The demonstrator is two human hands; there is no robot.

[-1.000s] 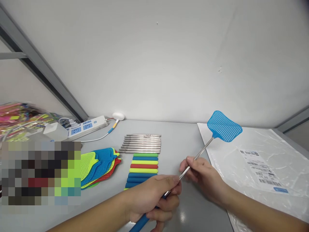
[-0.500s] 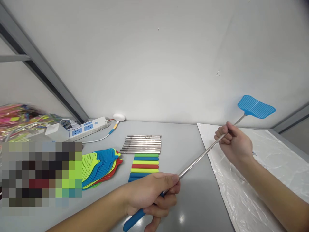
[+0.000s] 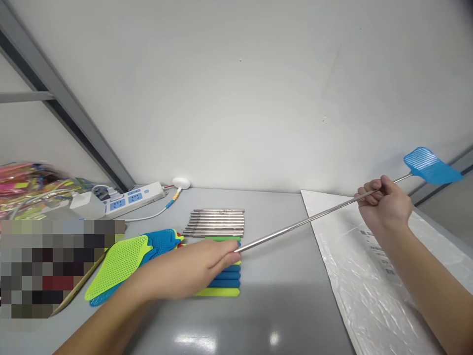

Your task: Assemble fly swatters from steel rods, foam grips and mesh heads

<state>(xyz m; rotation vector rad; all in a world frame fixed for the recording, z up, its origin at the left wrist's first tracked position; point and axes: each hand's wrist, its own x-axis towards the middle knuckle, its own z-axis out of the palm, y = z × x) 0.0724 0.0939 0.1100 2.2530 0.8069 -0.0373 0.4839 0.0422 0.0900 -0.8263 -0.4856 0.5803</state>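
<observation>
Left forearm [image 3: 142,291], between seven and eight o'clock: bare from wrist to frame edge, smooth, slim, narrowing toward the wrist. Left hand [image 3: 207,266], between six and seven: bare, back gently rounded. Right forearm [image 3: 424,266], about four: bare likewise, broadening toward the frame edge. Right hand [image 3: 386,204], just past three: bare; fingers look slender, though soft focus leaves this unsure.

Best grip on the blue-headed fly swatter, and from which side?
Likely the metal shaft, midway between the left hand and right hand, from above: it's straight, slim and bare there, whereas the blue head is broad and curved.
</observation>
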